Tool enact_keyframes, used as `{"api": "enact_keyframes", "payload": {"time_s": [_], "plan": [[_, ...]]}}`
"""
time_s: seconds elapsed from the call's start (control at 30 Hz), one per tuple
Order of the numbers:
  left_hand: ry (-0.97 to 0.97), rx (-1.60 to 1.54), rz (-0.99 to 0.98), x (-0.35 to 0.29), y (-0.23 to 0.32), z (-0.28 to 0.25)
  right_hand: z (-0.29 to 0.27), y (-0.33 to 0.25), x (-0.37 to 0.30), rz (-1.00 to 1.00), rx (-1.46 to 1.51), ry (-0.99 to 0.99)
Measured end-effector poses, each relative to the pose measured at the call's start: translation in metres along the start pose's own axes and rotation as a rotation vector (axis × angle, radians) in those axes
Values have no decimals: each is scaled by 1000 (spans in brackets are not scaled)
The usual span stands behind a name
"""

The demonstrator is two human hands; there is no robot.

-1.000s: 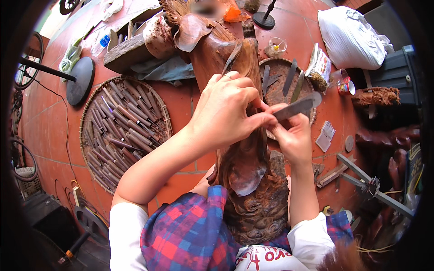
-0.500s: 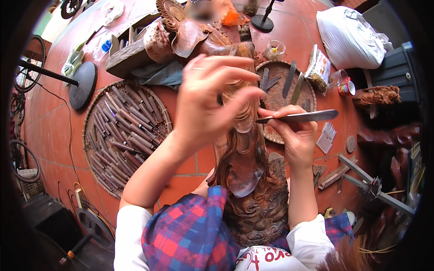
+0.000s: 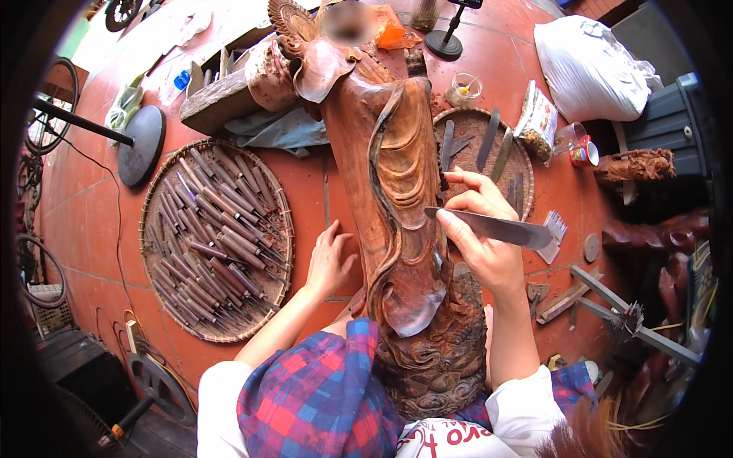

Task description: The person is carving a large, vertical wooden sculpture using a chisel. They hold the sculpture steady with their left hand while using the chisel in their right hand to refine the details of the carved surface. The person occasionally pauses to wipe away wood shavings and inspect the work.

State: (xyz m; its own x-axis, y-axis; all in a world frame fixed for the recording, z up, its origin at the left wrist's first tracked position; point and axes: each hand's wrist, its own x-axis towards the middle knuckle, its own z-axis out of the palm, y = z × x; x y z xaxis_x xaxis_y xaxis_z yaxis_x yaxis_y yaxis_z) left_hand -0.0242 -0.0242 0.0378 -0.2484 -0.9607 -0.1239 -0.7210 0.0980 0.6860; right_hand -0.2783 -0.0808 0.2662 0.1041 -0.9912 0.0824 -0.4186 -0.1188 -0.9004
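A carved brown wooden statue (image 3: 393, 164) with robe folds lies lengthwise before me, its base between my legs. Pinched in my right hand (image 3: 489, 248) is a flat metal blade (image 3: 508, 229), held over the statue's right side. One tip of it is close to the carved wood; whether they touch I cannot tell. The broad, rounded end points right. My left hand (image 3: 328, 259) holds nothing, its fingers apart, low beside the statue's left edge. A round woven tray (image 3: 286, 294) of wooden-handled carving tools (image 3: 217, 237) is left of that hand.
A smaller woven tray (image 3: 527, 149) with flat metal strips (image 3: 489, 139) lies right of the statue. A wooden trough (image 3: 217, 99) and black stand base (image 3: 141, 145) are far left. A white sack (image 3: 592, 65), a cup (image 3: 584, 153) and a metal frame (image 3: 634, 317) stand right.
My left hand has dropped from above the statue to beside its left edge, uncovering the carved folds. In my right hand the blade has tilted, its broad end now lower.
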Motion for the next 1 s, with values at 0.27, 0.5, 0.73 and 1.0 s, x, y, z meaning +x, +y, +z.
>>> {"api": "enact_keyframes", "payload": {"time_s": [0.27,0.5,0.73,1.0], "plan": [[-57,155,116,-8,-9,-2,3,12,5,136,224,12],[-48,153,194,-6,-19,-12,2,9,9,83,203,-33],[4,134,261,-9,-28,-10,2,-2,7,37,76,-122],[8,183,289,-17,-41,-3,-1,3,10,-67,63,-140]]}}
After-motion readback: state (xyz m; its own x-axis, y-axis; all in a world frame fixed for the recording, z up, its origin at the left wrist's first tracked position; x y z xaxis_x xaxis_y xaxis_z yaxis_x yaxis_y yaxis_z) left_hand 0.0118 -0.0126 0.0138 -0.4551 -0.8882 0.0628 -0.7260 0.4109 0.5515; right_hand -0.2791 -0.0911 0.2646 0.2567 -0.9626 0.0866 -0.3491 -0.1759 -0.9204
